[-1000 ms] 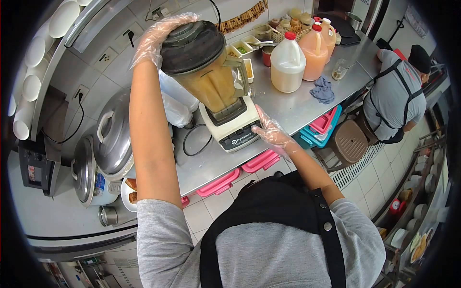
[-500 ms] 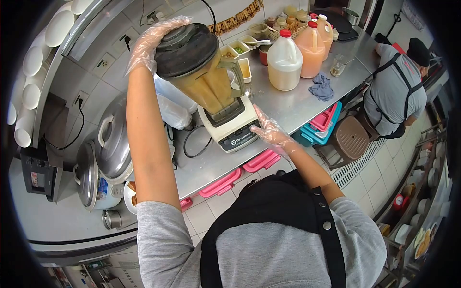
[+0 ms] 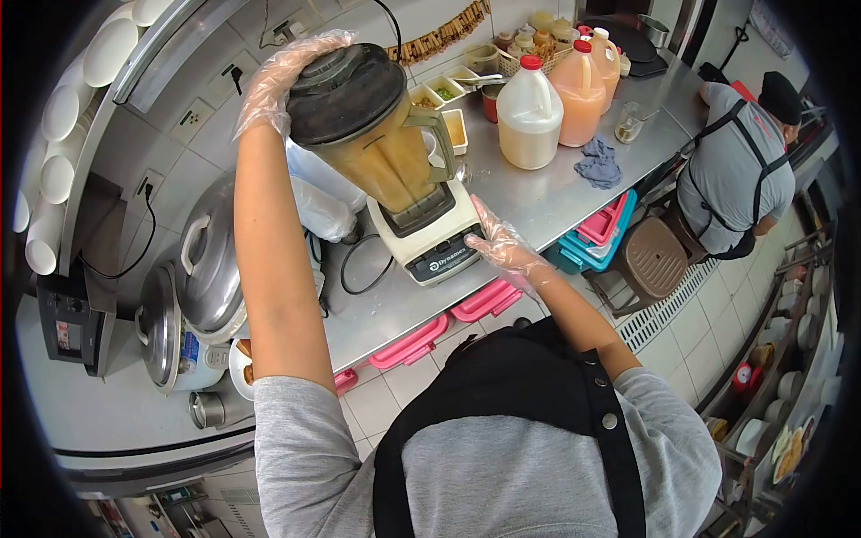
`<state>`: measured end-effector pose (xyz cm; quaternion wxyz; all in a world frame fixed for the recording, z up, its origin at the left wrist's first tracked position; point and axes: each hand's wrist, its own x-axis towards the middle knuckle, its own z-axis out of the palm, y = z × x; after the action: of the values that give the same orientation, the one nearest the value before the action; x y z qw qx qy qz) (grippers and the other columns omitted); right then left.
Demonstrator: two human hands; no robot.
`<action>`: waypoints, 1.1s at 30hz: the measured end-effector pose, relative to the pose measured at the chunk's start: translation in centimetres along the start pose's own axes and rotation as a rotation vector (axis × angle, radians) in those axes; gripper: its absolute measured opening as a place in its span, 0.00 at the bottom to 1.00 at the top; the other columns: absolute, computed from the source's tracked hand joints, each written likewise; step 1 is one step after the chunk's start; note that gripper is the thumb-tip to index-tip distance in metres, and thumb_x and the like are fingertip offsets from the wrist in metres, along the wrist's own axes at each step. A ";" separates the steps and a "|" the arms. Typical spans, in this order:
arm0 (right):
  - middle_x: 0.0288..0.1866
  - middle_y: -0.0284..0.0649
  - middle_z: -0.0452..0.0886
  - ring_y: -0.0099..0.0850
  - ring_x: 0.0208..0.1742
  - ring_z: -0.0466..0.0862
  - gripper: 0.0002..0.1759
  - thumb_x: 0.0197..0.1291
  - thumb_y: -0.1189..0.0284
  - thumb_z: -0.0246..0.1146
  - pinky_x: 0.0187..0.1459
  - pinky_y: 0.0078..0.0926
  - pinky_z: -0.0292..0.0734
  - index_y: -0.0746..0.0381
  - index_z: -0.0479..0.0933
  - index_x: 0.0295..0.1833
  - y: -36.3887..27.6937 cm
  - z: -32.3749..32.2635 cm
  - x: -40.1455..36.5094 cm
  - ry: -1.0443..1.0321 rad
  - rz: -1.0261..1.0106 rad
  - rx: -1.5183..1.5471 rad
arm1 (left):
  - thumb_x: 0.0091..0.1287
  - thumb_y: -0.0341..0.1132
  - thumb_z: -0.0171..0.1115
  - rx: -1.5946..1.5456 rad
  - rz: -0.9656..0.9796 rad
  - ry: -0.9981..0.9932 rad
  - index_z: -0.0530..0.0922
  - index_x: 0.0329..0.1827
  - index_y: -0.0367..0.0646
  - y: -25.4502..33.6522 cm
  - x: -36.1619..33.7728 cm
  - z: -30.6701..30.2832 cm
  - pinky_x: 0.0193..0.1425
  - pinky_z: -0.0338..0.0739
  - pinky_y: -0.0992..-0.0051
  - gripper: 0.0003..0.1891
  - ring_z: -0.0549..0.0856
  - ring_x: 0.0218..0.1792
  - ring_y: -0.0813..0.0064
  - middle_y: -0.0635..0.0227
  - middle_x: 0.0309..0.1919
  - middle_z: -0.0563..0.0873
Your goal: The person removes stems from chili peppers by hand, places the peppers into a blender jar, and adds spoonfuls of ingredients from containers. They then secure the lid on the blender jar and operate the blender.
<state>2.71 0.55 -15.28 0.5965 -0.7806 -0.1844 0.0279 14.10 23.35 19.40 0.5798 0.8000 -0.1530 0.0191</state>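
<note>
A blender stands on the steel counter, its jar (image 3: 381, 170) holding a yellowish-brown mixture. My left hand (image 3: 276, 88), in a clear plastic glove, holds the black blender lid (image 3: 352, 94) from its far left side; the fingertips reach over the top edge. Down at the cream-coloured blender base (image 3: 426, 231), my gloved right hand (image 3: 507, 249) grips the right side. Its thumb lies by the front control panel (image 3: 441, 263), and its other fingers run up along the side. The jar sits on the base with its handle (image 3: 439, 139) toward the right.
Jugs with red caps, one pale (image 3: 530, 117) and one orange (image 3: 580, 94), stand right of the blender near a blue-grey cloth (image 3: 598, 163). Large lidded pots (image 3: 213, 255) are at left. A co-worker (image 3: 737, 166) is at the far right, near a brown stool (image 3: 650, 260).
The whole view has shifted very slightly. Both hands keep their places on the blender.
</note>
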 end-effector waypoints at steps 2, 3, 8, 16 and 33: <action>0.76 0.47 0.46 0.37 0.76 0.48 0.45 0.59 0.67 0.60 0.72 0.29 0.42 0.62 0.41 0.75 -0.9 -0.3 -0.2 -0.010 0.026 -0.028 | 0.57 0.38 0.62 -0.018 -0.007 0.010 0.84 0.43 0.43 0.4 -0.3 0.3 0.54 0.74 0.76 0.13 0.82 0.45 0.75 0.68 0.42 0.85; 0.76 0.47 0.46 0.37 0.76 0.48 0.45 0.59 0.67 0.60 0.72 0.29 0.42 0.62 0.41 0.75 -0.9 -0.3 -0.2 -0.009 0.025 -0.029 | 0.57 0.38 0.63 -0.004 -0.039 0.035 0.84 0.43 0.43 0.9 -0.8 0.6 0.54 0.74 0.76 0.14 0.82 0.45 0.75 0.68 0.42 0.85; 0.76 0.47 0.46 0.34 0.76 0.49 0.45 0.60 0.70 0.60 0.72 0.28 0.42 0.62 0.40 0.75 -0.6 -0.2 -0.1 -0.010 0.010 -0.008 | 0.55 0.38 0.64 -0.045 -0.034 0.026 0.84 0.43 0.43 -0.2 0.2 -0.1 0.54 0.74 0.76 0.14 0.82 0.45 0.76 0.68 0.42 0.86; 0.76 0.46 0.47 0.39 0.76 0.50 0.45 0.59 0.65 0.60 0.72 0.29 0.45 0.59 0.41 0.75 0.7 0.2 0.0 0.011 -0.023 0.022 | 0.53 0.40 0.68 -0.043 -0.054 0.029 0.84 0.42 0.43 0.0 0.2 -0.1 0.54 0.74 0.76 0.16 0.82 0.45 0.76 0.68 0.42 0.86; 0.77 0.47 0.45 0.35 0.76 0.48 0.45 0.60 0.69 0.60 0.73 0.28 0.42 0.61 0.40 0.75 -1.2 -0.2 -0.2 -0.014 0.040 -0.003 | 0.50 0.41 0.69 -0.041 -0.074 0.068 0.85 0.43 0.45 -0.3 0.4 -0.2 0.53 0.74 0.74 0.17 0.82 0.44 0.74 0.68 0.42 0.86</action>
<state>2.28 0.52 -14.14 0.5934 -0.7848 -0.1732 0.0449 14.64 23.52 19.25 0.6011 0.7921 -0.1036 0.0217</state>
